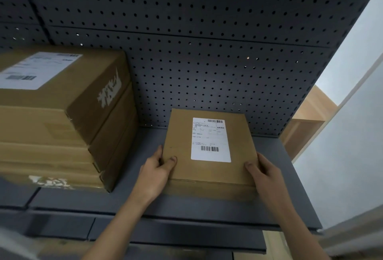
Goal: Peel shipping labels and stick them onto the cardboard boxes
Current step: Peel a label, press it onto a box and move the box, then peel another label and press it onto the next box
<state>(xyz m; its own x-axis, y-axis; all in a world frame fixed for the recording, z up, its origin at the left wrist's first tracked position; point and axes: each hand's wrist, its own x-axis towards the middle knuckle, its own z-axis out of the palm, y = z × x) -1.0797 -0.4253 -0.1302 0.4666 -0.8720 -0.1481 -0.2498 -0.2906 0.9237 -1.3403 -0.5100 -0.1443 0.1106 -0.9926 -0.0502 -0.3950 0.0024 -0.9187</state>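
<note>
A small flat cardboard box (180, 135) lies on the dark grey shelf (275, 179), its far edge against the pegboard. A white shipping label (210, 140) with two barcodes is stuck flat on its top. My left hand (156, 171) grips the box's near left corner, thumb on top. At the near right corner my right hand (262, 173) holds the box the same way. Left of it stands a stack of larger cardboard boxes (62, 125); the top one carries its own white label (37, 69).
A dark perforated pegboard (207, 52) forms the back wall of the shelf. The shelf's front edge (186, 218) runs below my wrists. A white wall and a light wooden unit (306, 118) lie to the right.
</note>
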